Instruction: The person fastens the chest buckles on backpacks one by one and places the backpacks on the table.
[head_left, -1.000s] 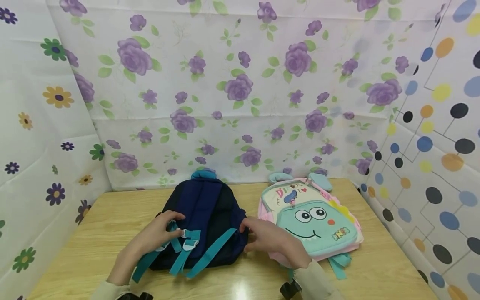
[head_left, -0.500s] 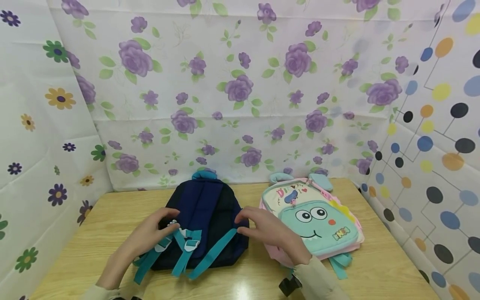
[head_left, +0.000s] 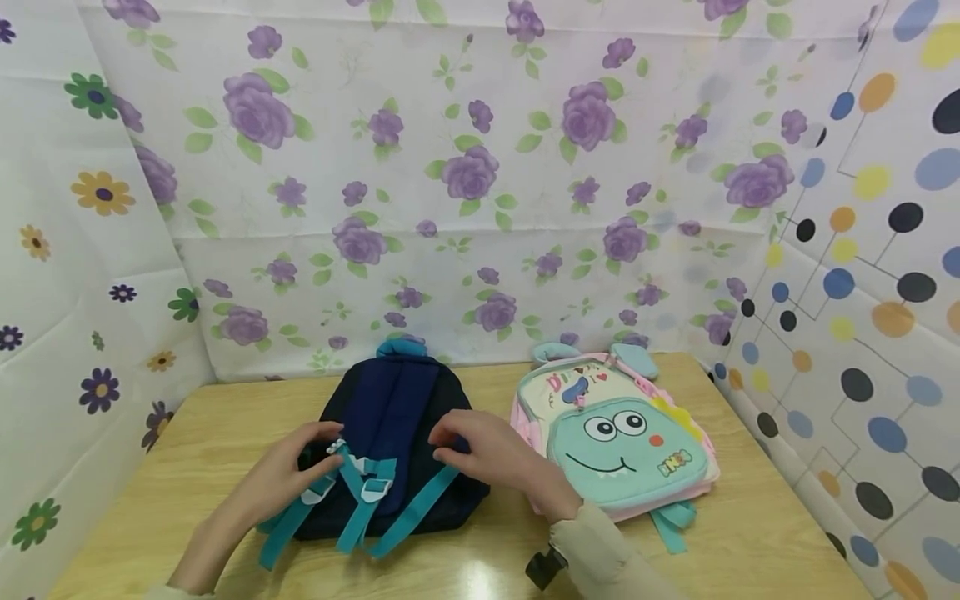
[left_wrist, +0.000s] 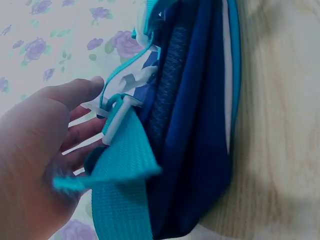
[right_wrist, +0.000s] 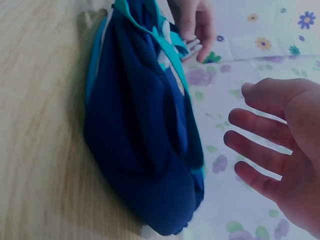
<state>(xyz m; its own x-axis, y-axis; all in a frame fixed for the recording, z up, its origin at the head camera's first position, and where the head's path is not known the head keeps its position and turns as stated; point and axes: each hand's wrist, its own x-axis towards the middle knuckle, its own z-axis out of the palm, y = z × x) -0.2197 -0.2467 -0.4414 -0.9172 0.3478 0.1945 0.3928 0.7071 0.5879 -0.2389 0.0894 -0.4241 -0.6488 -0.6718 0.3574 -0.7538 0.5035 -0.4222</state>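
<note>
A dark navy backpack [head_left: 450, 400] lies on the table with its back panel and turquoise straps facing up. At its left side my left hand [head_left: 281, 479] pinches a white plastic buckle [right_wrist: 192, 49] on a turquoise strap, between thumb and fingers. Other white strap adjusters [head_left: 377, 489] lie close to it on the webbing. Over the backpack's right part hovers my right hand [head_left: 495, 454], fingers bent slightly and apart, holding nothing. In the right wrist view a gap shows between those fingers and the loose turquoise strap [right_wrist: 187, 120].
To the right, a pink and mint backpack [head_left: 592, 462] with a cartoon face lies on the wooden table [head_left: 765, 533]. Flowered cloth [head_left: 420, 167] hangs behind the table. A dotted cloth [head_left: 862, 333] closes off the right side.
My right hand has let go of the navy backpack's right edge and moved left above it. My left hand has lifted slightly with the white buckle. The head view has shifted a little.
</note>
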